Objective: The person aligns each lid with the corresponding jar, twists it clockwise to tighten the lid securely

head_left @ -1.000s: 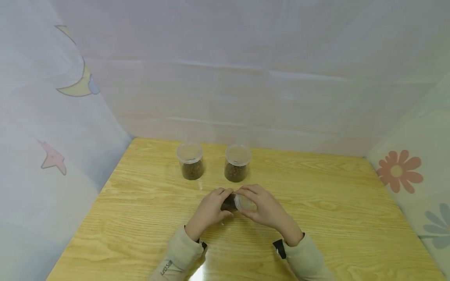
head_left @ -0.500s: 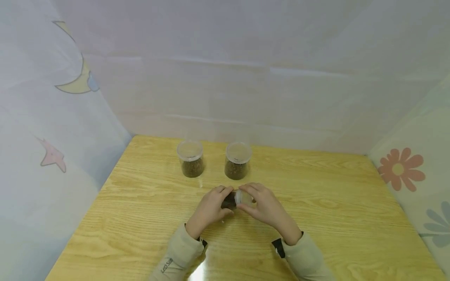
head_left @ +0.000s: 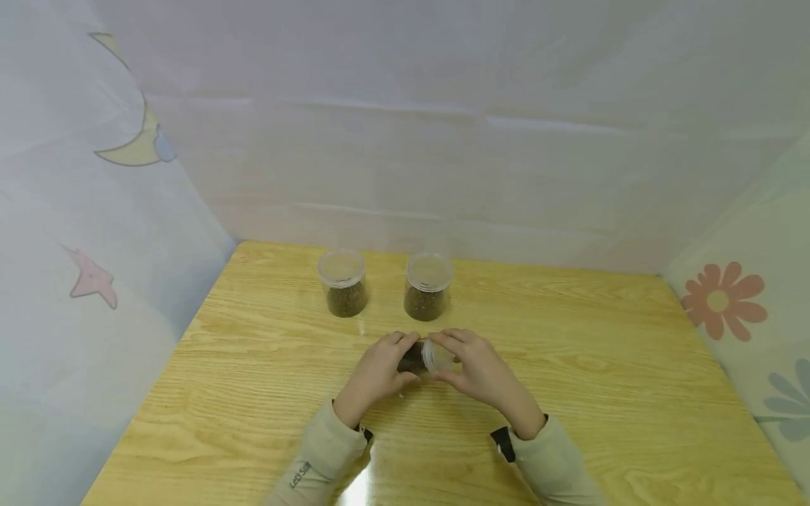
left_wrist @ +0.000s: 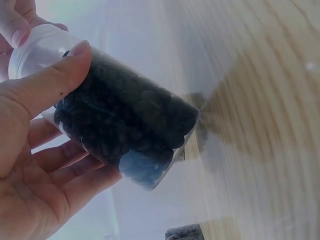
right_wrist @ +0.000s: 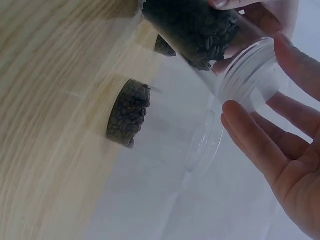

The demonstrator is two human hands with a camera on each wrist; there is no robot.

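A clear jar of dark beans (left_wrist: 120, 110) lies tilted between both hands near the middle of the table, its lid end toward the right. My left hand (head_left: 380, 369) grips the jar's body, thumb on one side and fingers on the other. At the other end my right hand (head_left: 474, 369) holds the clear ridged lid (right_wrist: 252, 72) between thumb and fingers. The lid sits on the jar's mouth. In the left wrist view, the bottom edge of the jar comes down close to the tabletop.
Two more lidded clear jars stand upright farther back, a left one (head_left: 345, 284) and a right one (head_left: 427, 288), each partly filled with dark beans. The wooden table (head_left: 601, 351) ends at a pale cloth backdrop (head_left: 392, 140) behind and on both sides.
My right hand's fingers have shifted a little around the lid. The held jar and my left hand stay nearly in place, and the two standing jars have not moved.
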